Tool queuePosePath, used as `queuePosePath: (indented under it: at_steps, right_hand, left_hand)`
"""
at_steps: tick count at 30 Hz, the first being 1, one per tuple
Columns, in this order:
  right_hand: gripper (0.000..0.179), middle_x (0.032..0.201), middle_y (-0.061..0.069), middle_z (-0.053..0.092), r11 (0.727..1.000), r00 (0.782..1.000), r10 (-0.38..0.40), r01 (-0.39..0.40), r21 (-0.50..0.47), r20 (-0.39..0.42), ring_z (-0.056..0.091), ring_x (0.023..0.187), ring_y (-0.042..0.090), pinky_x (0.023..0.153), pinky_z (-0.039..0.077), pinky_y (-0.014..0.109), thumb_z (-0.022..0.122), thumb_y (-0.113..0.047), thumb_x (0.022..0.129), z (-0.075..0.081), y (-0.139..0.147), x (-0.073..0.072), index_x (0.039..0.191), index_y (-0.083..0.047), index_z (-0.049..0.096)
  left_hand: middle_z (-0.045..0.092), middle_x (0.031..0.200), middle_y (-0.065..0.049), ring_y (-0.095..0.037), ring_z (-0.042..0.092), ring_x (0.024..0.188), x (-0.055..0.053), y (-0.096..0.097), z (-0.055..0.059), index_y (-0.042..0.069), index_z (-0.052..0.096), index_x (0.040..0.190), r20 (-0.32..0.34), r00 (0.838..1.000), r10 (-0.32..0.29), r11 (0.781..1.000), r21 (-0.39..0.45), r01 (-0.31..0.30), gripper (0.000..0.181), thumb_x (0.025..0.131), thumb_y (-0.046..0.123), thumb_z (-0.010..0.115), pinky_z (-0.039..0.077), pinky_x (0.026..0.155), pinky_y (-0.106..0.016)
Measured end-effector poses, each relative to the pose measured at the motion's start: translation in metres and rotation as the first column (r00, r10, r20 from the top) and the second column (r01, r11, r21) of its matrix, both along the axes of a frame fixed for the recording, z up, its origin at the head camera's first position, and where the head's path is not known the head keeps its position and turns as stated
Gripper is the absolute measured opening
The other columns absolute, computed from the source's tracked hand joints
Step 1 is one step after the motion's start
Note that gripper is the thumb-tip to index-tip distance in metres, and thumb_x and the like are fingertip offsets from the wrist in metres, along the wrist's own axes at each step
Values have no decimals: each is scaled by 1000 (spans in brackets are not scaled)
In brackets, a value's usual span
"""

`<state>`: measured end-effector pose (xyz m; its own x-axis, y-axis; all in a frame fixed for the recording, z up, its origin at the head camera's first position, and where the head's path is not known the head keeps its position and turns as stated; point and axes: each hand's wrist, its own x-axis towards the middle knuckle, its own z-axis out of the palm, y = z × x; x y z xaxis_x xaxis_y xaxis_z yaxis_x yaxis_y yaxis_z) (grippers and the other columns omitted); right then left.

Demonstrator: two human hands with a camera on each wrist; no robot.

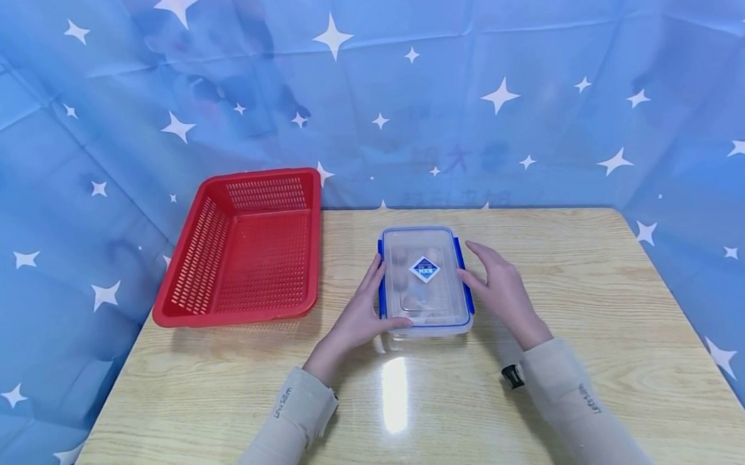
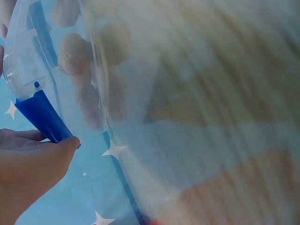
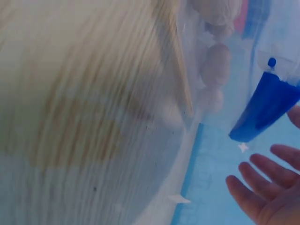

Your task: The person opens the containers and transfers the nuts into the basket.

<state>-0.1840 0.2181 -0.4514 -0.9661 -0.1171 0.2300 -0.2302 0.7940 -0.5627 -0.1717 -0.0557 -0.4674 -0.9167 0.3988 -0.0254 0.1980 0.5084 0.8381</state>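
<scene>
A clear plastic food container [image 1: 433,301] with a blue-edged lid and a blue diamond label sits on the table, several rounded brownish items [image 2: 76,54] showing through its wall. My left hand [image 1: 363,317] grips its left side, thumb over the lid's front corner and fingers along the side. The left wrist view has those fingers at the lower end of a blue latch [image 2: 43,117], which slants outward. At the right side, my right hand [image 1: 502,288] has its fingers spread, the thumb by the lid edge. The right blue latch [image 3: 262,108] also slants outward.
A red plastic basket [image 1: 265,260] with slotted sides stands on the left of the wood-grain table [image 1: 607,303]. A blue curtain [image 1: 464,63] with white stars hangs behind the table and at both sides.
</scene>
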Motion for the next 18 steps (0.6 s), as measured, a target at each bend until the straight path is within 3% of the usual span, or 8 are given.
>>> queuePosePath:
  at_steps: [9,18]
  right_hand:
    - [60,149,24,47,997,995,20,-13,-73,95,52,132,42,103,49,55,59,-30,101,-5,-9,0,151,-2,40]
    - [63,145,28,51,990,988,-27,47,-132,150,60,124,43,95,55,49,56,-35,102,-7,-13,-3,149,2,40]
  left_hand:
    - [-3,170,9,-27,10,157,-3,1,0,19,9,162,9,1000,5,999,-32,-5,114,78,43,83,23,124,-52]
    - [-3,170,9,-26,10,157,-6,1,4,19,9,162,24,1000,1,997,-74,1,115,78,45,83,24,124,-51]
